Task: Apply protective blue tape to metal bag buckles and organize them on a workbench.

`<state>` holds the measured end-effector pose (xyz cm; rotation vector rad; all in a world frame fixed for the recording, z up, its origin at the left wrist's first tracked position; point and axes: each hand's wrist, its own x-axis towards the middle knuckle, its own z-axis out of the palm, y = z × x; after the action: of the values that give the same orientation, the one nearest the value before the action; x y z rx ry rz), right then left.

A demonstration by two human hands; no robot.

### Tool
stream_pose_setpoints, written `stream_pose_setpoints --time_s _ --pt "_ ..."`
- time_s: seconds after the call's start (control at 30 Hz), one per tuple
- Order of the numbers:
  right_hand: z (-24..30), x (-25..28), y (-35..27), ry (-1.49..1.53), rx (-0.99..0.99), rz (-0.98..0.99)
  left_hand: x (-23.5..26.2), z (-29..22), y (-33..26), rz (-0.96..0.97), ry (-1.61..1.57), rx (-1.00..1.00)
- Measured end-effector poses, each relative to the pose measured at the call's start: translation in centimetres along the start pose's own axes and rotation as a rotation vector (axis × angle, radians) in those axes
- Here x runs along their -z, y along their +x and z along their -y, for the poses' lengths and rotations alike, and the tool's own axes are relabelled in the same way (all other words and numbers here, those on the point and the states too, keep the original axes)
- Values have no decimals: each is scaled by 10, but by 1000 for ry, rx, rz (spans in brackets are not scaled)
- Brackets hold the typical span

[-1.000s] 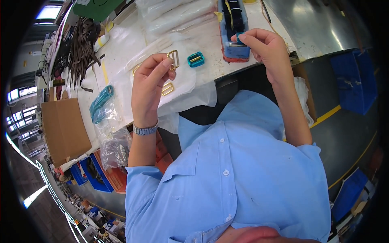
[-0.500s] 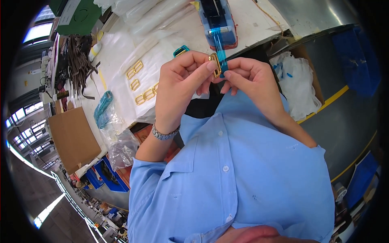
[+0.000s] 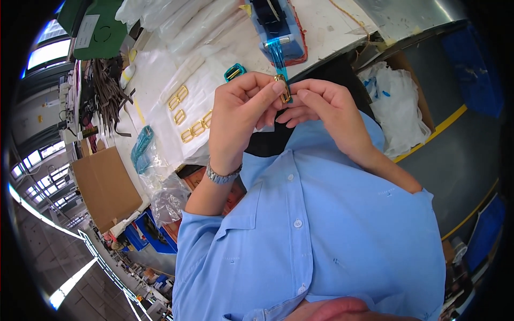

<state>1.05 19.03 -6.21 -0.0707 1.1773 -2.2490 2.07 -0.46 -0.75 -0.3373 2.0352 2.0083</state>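
Note:
My left hand [image 3: 238,109] pinches a gold metal slide buckle [image 3: 282,88] between thumb and fingers. A strip of clear blue tape [image 3: 277,58] runs down from the blue tape dispenser [image 3: 290,45] to the buckle and passes behind it. At the buckle's right side, my right hand [image 3: 329,107] has its thumb and index finger together on the tape's edge; their exact contact is partly hidden. A buckle wrapped in blue tape [image 3: 234,71] lies just beyond my left hand. Several bare gold buckles [image 3: 196,129] rest on white sheeting to the left.
A bundle of blue-wrapped pieces [image 3: 142,144] lies by a clear plastic bag [image 3: 167,195] at the table's left edge. Dark straps [image 3: 108,85] hang beyond. To the right, a cardboard box holds a white plastic bag [image 3: 397,104]. Plastic-wrapped rolls [image 3: 176,24] lie at the back.
The buckle has turned more edge-on in my left hand, and the tape now passes behind it. My right fingers have shifted slightly and lie flatter beside it. The view has tilted a little.

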Motion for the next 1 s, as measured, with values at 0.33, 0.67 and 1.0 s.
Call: stream_pose_setpoints --time_s 0.33,0.67,1.0 --pt "-6 19 9 58 -165 15 5 2 10 31 -55 86" --pt "-7 28 17 288 -334 69 4 10 12 50 -123 81" --pt "-3 26 13 389 -392 68 -3 48 23 148 -490 165"
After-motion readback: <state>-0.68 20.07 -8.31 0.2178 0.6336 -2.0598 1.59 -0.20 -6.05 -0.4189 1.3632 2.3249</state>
